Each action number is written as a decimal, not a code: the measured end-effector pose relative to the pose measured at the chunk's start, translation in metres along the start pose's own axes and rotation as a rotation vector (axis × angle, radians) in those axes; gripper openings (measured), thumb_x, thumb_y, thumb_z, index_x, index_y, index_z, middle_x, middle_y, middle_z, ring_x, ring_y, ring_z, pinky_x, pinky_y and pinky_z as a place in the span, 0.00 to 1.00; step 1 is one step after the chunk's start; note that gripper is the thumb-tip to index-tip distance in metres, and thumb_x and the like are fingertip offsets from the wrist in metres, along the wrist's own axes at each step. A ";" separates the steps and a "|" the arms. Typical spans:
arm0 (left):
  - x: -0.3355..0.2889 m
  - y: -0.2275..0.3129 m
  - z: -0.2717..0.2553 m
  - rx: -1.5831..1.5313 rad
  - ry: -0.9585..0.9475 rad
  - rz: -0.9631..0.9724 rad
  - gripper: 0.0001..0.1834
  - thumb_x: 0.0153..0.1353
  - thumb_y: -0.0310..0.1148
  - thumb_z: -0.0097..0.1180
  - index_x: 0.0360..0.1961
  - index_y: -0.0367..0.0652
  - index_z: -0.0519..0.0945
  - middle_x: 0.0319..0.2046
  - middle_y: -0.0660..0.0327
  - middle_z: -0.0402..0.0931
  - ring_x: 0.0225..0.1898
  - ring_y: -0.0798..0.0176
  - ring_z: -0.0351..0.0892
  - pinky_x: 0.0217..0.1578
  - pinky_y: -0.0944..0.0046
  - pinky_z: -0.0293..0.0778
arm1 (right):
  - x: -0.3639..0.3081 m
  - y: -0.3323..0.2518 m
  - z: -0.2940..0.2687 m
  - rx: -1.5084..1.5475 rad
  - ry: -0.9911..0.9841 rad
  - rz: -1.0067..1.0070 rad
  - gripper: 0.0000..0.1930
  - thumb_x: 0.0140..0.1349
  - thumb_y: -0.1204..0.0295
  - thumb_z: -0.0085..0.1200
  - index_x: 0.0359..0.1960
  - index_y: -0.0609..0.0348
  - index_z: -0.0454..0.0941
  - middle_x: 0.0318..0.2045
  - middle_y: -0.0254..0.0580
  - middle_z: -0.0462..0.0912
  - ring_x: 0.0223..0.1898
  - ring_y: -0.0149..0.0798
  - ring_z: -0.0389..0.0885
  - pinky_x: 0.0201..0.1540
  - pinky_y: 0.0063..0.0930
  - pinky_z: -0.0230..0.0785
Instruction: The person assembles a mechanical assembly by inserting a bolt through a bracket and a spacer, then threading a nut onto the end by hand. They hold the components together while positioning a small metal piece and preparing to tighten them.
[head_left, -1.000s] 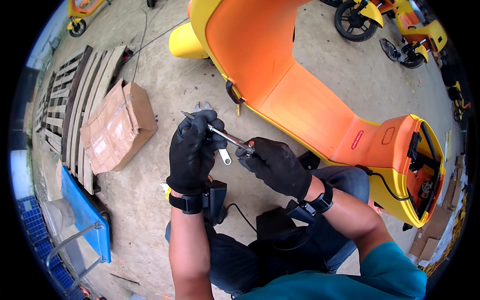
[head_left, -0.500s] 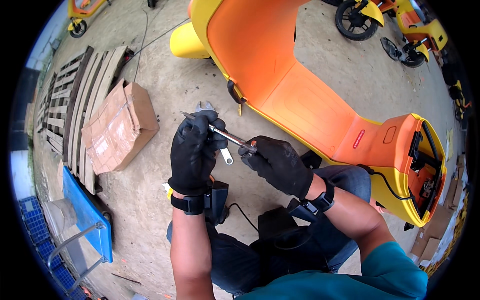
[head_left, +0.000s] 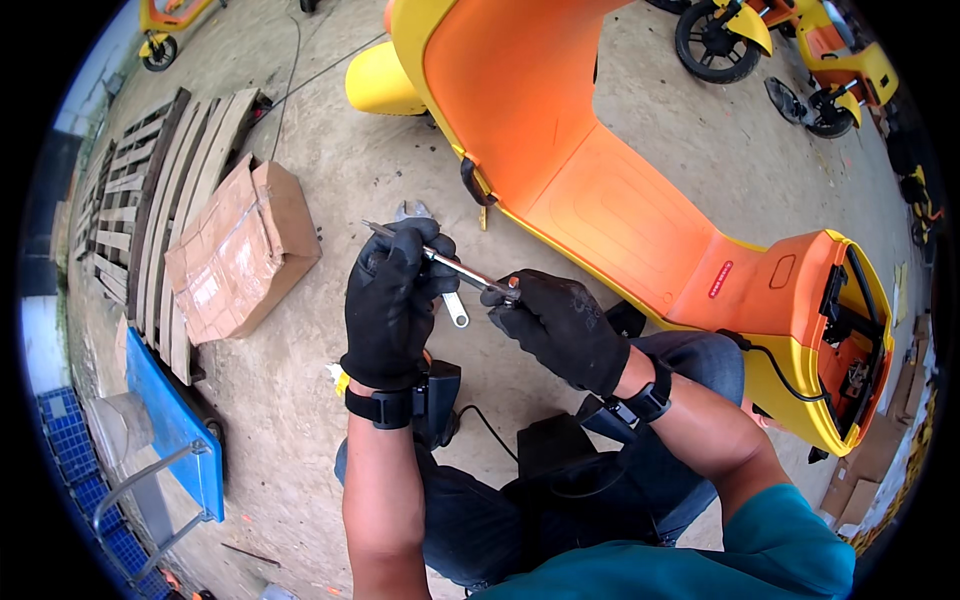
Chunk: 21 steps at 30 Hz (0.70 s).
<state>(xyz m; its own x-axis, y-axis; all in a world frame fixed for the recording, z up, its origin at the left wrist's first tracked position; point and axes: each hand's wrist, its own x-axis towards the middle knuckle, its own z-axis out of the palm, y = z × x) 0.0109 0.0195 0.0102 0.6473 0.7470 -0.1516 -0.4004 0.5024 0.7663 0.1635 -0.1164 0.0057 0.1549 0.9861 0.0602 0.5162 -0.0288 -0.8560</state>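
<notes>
Both my hands wear black gloves and meet over a slim shiny metal rod (head_left: 462, 267). My left hand (head_left: 388, 305) is closed around it, and a thin pointed end sticks out past the fingers at the upper left. My right hand (head_left: 560, 330) pinches the other end, where a small coppery bit shows at the fingertips. Behind my left hand a silver wrench (head_left: 456, 309) shows its holed end below and its open jaw above. Its middle is hidden, and I cannot tell whether it lies on the floor. An orange and yellow scooter body (head_left: 620, 215) stands just beyond my right hand.
On the left are a battered cardboard box (head_left: 240, 255), wooden pallets (head_left: 160, 215) and a blue platform trolley (head_left: 180, 430). A small yellow piece (head_left: 484, 217) lies near the scooter. More scooters (head_left: 718, 40) stand at the far right. A black cable (head_left: 488, 432) runs by my knees.
The whole scene has shifted slightly in view. My hands keep the same hold on the metal rod, with hardly any visible movement.
</notes>
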 end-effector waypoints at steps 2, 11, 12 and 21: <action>0.000 0.000 0.001 0.025 0.012 0.002 0.16 0.71 0.39 0.50 0.48 0.35 0.75 0.37 0.58 0.78 0.33 0.68 0.79 0.33 0.71 0.78 | 0.000 -0.001 0.000 -0.021 0.012 0.006 0.09 0.62 0.75 0.55 0.42 0.64 0.76 0.29 0.48 0.78 0.27 0.44 0.79 0.31 0.35 0.71; -0.001 -0.003 0.007 0.071 0.108 -0.054 0.15 0.70 0.37 0.52 0.47 0.35 0.75 0.37 0.57 0.79 0.31 0.69 0.79 0.32 0.72 0.78 | 0.000 -0.013 -0.006 0.057 0.011 0.059 0.11 0.62 0.72 0.56 0.44 0.63 0.72 0.28 0.51 0.78 0.28 0.51 0.79 0.31 0.41 0.70; -0.001 -0.003 0.008 0.071 0.112 -0.052 0.15 0.70 0.38 0.52 0.47 0.35 0.75 0.37 0.57 0.79 0.31 0.69 0.79 0.32 0.72 0.78 | 0.000 -0.014 -0.007 0.084 -0.004 0.072 0.12 0.62 0.72 0.56 0.45 0.63 0.72 0.28 0.51 0.78 0.27 0.51 0.79 0.31 0.41 0.70; 0.001 -0.004 0.007 0.086 0.148 -0.051 0.14 0.71 0.37 0.51 0.47 0.35 0.76 0.34 0.59 0.80 0.29 0.70 0.80 0.31 0.72 0.78 | -0.002 -0.009 -0.001 0.080 0.062 0.032 0.21 0.65 0.75 0.50 0.59 0.63 0.61 0.32 0.54 0.79 0.32 0.56 0.81 0.34 0.45 0.70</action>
<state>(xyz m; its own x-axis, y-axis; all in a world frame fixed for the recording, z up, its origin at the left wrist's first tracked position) 0.0178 0.0150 0.0111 0.5605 0.7804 -0.2771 -0.3084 0.5073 0.8047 0.1590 -0.1185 0.0138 0.2233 0.9728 0.0613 0.4417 -0.0449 -0.8960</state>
